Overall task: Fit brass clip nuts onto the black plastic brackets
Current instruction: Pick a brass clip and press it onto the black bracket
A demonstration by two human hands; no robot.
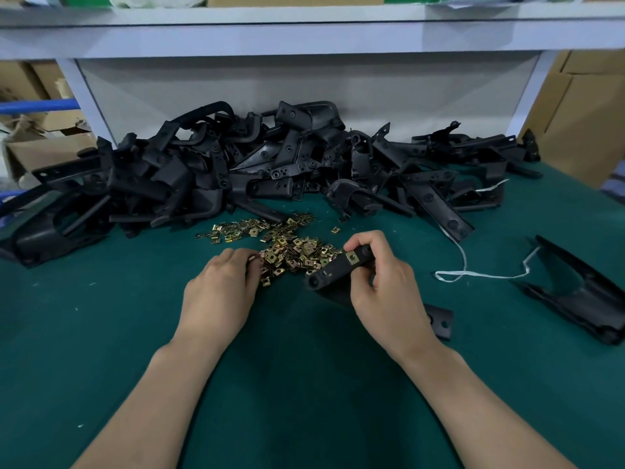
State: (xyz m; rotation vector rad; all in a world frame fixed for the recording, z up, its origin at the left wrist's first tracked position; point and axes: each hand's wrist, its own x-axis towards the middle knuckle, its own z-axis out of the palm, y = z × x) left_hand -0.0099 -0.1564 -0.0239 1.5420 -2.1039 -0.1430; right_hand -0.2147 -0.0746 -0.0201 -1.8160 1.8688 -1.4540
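Brass nuts (294,252) sit in a loose heap on the green mat (304,384), right between my hands. My left hand (220,289) is nearer, fingers curled into the heap's left edge, but the tips are hidden so I can't tell if I've got one pinched. My right hand (382,282) grips the bracket (333,270) at the heap's right edge, fingers and thumb wrapped round its upper end. Its long axis runs from upper right down to lower left, free end pointing toward my left hand. One clipped nut (352,257) sits on it by my right fingertips, so I reckon the next one goes on nearer that free end, coming in from the left.
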